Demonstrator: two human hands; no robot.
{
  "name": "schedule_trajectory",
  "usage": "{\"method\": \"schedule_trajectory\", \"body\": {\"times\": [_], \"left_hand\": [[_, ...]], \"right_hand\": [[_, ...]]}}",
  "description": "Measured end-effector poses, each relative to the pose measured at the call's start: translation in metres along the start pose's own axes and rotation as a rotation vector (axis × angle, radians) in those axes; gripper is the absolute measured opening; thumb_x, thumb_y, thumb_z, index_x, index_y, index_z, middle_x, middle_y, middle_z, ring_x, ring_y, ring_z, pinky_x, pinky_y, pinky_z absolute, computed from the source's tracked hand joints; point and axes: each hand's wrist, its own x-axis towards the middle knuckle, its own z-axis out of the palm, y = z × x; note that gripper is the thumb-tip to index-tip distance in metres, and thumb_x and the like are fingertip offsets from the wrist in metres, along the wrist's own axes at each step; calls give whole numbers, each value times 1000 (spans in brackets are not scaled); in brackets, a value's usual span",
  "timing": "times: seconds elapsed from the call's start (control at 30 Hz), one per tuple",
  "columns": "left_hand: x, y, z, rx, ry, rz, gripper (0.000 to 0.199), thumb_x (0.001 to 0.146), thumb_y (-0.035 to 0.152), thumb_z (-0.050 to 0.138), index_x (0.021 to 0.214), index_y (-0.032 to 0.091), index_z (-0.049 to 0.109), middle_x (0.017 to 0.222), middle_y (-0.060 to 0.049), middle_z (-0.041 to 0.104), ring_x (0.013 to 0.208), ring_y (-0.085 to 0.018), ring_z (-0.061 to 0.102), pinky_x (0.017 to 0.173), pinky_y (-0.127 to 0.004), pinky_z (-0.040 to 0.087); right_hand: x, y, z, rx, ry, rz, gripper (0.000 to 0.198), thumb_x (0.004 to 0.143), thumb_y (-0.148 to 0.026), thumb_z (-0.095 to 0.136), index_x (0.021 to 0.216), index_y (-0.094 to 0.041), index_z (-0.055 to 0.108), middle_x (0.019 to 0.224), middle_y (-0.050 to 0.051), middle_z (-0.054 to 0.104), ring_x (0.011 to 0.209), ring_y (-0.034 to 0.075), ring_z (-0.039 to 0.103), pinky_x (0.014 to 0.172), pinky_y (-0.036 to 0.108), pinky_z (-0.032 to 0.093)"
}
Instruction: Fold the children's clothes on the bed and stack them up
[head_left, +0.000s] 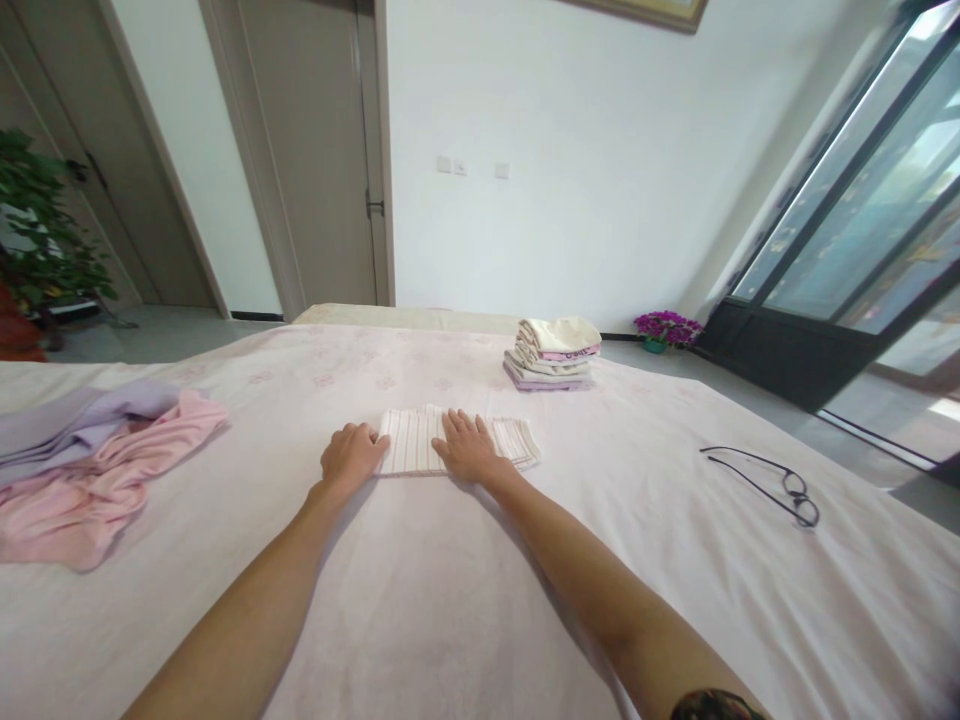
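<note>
A folded white garment with pinkish stripes (416, 440) lies flat on the pale pink bedspread in front of me. At its left edge, my left hand (352, 455) is closed, thumb against the cloth and fingers curled at the border. My right hand (469, 448) rests palm down across the middle of the garment, its fingers stretched out and spread. A stack of folded clothes (555, 355) in cream, pink and lilac sits farther back, to the right.
Rumpled pink clothing (112, 485) and lilac clothing (82, 420) lie at the left on the bedspread (405, 600). Black-framed glasses (795, 490) rest unfolded on the right. Beyond are a door (311, 150), a leafy plant (45, 220) and purple flowers (666, 328) by a glass door.
</note>
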Motion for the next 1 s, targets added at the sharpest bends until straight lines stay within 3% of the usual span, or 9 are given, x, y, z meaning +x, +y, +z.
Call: {"method": "schedule_trajectory", "body": {"times": [0.2, 0.47, 0.53, 0.63, 0.7, 0.77, 0.83, 0.93, 1.0], "left_hand": [[6, 8, -6, -321, 0, -55, 27, 85, 45, 50, 87, 22, 64, 88, -6, 72, 85, -23, 67, 71, -29, 45], [18, 49, -31, -389, 37, 26, 24, 84, 43, 55, 90, 21, 64, 91, -3, 73, 80, -17, 66, 64, -23, 42], [16, 69, -41, -368, 59, 94, 20, 83, 39, 57, 87, 21, 63, 87, -3, 73, 77, -17, 65, 63, -23, 41], [10, 101, -52, -321, 94, 185, 14, 81, 35, 58, 84, 22, 62, 85, -2, 73, 75, -17, 65, 64, -24, 40], [6, 121, -53, -301, 104, 226, 12, 82, 33, 58, 84, 22, 61, 85, -3, 73, 75, -17, 65, 65, -24, 41], [1, 137, -49, -301, 87, 255, 13, 83, 34, 57, 86, 23, 62, 86, -3, 73, 76, -18, 66, 66, -25, 42], [-6, 148, -41, -335, 28, 298, 15, 85, 36, 56, 89, 23, 63, 88, -4, 74, 79, -19, 67, 67, -26, 44], [-20, 151, -28, -447, -72, 364, 17, 88, 35, 54, 96, 22, 63, 90, -4, 74, 81, -19, 68, 70, -26, 47], [-32, 144, -19, -543, -63, 374, 21, 89, 33, 52, 104, 22, 61, 95, -5, 73, 84, -18, 68, 75, -27, 49]], "right_hand": [[4, 3, 23, 42, 41, 35, 69, 99, -51, 25, 153, -8, 27, 159, 14, 24, 148, 28, 15, 119, 50, 6], [2, 3, 18, 173, 117, 32, 64, 96, -47, 40, 148, -10, 37, 158, 17, 26, 148, 31, 15, 118, 53, 8], [1, 3, 9, 356, 173, 23, 56, 93, -44, 47, 141, -13, 47, 156, 15, 32, 146, 31, 20, 117, 50, 13], [1, 8, -10, 777, 191, 76, 45, 96, -45, 37, 123, -16, 60, 134, 13, 58, 126, 28, 48, 107, 44, 35], [1, 15, -24, 1087, 116, 156, 55, 99, -50, 21, 119, -17, 59, 111, 11, 66, 100, 23, 63, 89, 40, 50], [0, 24, -36, 1390, -7, 233, 60, 98, -56, 15, 116, -18, 57, 95, 8, 67, 77, 18, 64, 72, 36, 54], [-1, 33, -44, 1615, -129, 300, 56, 95, -60, 25, 107, -18, 59, 84, 5, 65, 66, 16, 61, 65, 33, 54], [-3, 43, -46, 1579, -129, 350, 37, 89, -51, 47, 90, -17, 62, 73, 3, 63, 60, 14, 59, 60, 28, 52], [-3, 48, -44, 1509, -67, 364, 26, 83, -42, 59, 84, -16, 62, 66, 1, 62, 59, 14, 58, 58, 26, 50]]}}
